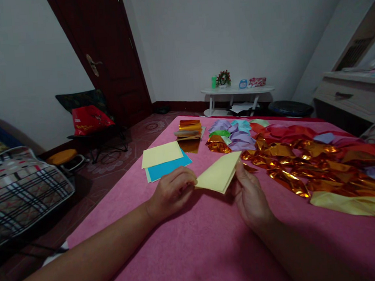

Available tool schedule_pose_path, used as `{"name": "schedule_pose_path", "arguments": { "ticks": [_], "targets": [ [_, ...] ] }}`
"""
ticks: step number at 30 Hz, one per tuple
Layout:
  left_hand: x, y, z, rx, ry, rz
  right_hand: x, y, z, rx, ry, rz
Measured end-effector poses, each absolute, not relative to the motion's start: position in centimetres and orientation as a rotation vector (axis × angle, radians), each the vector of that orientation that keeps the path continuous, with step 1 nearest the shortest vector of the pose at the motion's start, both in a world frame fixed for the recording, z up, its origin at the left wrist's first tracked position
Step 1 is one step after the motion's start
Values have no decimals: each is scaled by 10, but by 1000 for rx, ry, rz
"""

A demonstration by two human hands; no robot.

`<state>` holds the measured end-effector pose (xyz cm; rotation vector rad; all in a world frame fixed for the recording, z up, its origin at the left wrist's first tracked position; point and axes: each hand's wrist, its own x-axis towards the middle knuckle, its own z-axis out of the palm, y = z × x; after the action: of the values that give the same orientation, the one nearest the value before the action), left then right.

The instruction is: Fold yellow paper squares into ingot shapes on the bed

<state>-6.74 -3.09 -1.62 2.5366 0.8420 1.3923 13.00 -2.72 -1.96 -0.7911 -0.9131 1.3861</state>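
Note:
A folded sheet of pale yellow paper (218, 172) is held between my two hands, tilted just above the pink tablecloth (170, 246). At its left corner, my left hand (175, 189) pinches the paper between thumb and fingers. My right hand (250, 192) grips the opposite edge, thumb on top and the other fingers partly hidden beneath. Loose flat sheets lie beyond my left hand: a yellow sheet (161, 154) on top of a blue sheet (168, 167). Behind them rests a stack of shiny gold paper (189, 127).
Crumpled gold foil pieces (282, 150) cover the table's right side, with red paper pieces (290, 131) and purple ones (241, 140) behind. A long yellow paper piece (354, 203) lies near right. Past the table stand a small white table (238, 90) and a chair with a red bag (91, 120).

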Motion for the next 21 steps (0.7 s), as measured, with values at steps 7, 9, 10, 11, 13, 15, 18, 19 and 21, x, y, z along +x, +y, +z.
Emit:
{"name": "schedule_pose_path", "arguments": {
  "ticks": [7,9,10,11,13,15,18,19,21],
  "targets": [
    [-62,-36,-6,2443,910,1245,133,-29,-19,-784,-1042,1372],
    [-59,-40,-2,2393,899,1188,134,-32,-20,-784,-1134,1331],
    [-58,-41,-1,2358,880,1182,134,-33,-20,-786,-1177,1312],
    [-57,-42,-2,2308,870,1178,133,-34,-21,-785,-1209,1301],
    [-55,-43,-5,2144,902,1197,133,-36,-22,-766,-1233,1327],
    [-55,-39,-11,1860,1008,1306,133,-36,-23,-737,-1195,1389],
    [-61,-23,-18,1374,1156,1596,134,-32,-23,-744,-1085,1388],
    [-66,-15,-19,1269,1182,1680,134,-30,-23,-763,-1048,1359],
    [-80,2,-20,1166,1252,1800,134,-26,-23,-799,-1000,1308]
  ]
}}
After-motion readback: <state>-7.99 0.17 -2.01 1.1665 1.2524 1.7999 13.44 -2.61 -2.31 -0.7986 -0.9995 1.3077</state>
